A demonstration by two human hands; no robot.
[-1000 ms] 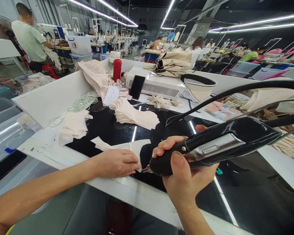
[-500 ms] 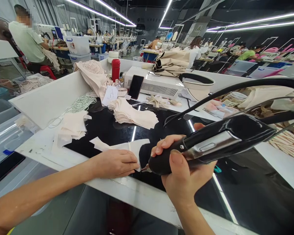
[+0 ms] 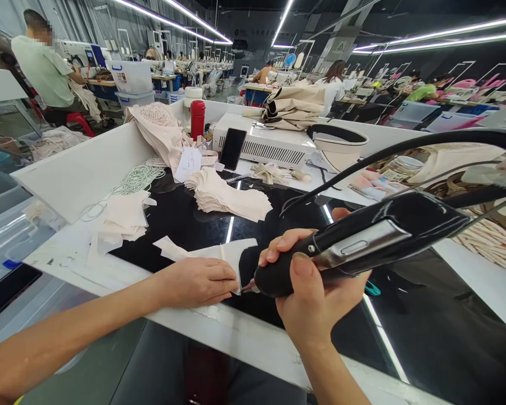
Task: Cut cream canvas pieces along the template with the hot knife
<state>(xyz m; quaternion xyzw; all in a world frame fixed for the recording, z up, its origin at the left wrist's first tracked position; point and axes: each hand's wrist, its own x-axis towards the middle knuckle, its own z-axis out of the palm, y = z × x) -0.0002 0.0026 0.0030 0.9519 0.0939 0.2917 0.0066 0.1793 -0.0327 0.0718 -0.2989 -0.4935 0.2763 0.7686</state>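
Observation:
My right hand [image 3: 316, 292] wraps around a black corded handheld tool [image 3: 379, 242] with a silver lever along its side. Its narrow metal tip [image 3: 249, 286] meets the near right corner of a pale fabric piece [image 3: 219, 252], right by my left fingertips. My left hand [image 3: 200, 281] is closed on that fabric's near edge, fingers together; its thumb is hidden. The fabric lies on the black glossy work surface [image 3: 278, 208]. Beyond it lies a stack of cut cream fabric pieces [image 3: 231, 197], and to the left sits a smaller pile of pieces [image 3: 124, 216].
A white vented box [image 3: 261, 143] stands at the back, with a phone [image 3: 233, 149] leaning on it and a red bottle [image 3: 197, 119] nearby. Tangled pale green cord [image 3: 141, 177] lies left. The tool's black cable [image 3: 388, 152] arches across the right. Co-workers sit at machines beyond.
The tool's rear end has shifted slightly left and down in view. Both hands, the fabric and the tip keep nearly the same places.

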